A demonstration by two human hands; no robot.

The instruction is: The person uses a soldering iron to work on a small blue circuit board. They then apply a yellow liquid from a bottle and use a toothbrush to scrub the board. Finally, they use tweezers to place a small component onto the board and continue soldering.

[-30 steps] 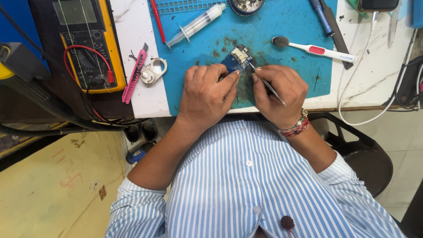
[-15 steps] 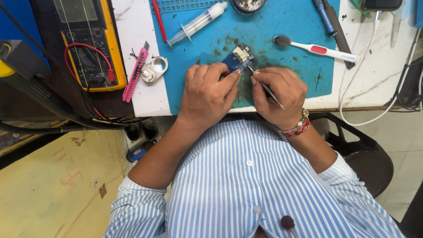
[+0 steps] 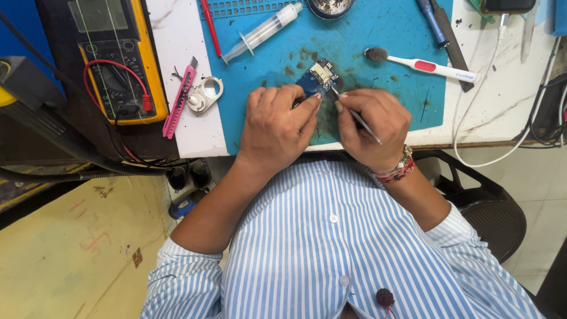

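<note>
At the near edge of the blue work mat (image 3: 378,35), the left hand (image 3: 277,127) pinches a small blue circuit board (image 3: 317,78) while the right hand (image 3: 375,127) grips thin tweezers (image 3: 354,113), tip touching the board. A syringe (image 3: 263,32) and toothbrush (image 3: 422,64) lie farther back on the counter (image 3: 177,53).

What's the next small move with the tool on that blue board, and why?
Probably a short, light nudge of the thin tool at the metal part on the blue circuit board. Its tip already sits at that part's edge, the right hand holds it pen-style, and the left hand pins the board's near end on the blue mat, so it looks steadied.
</note>
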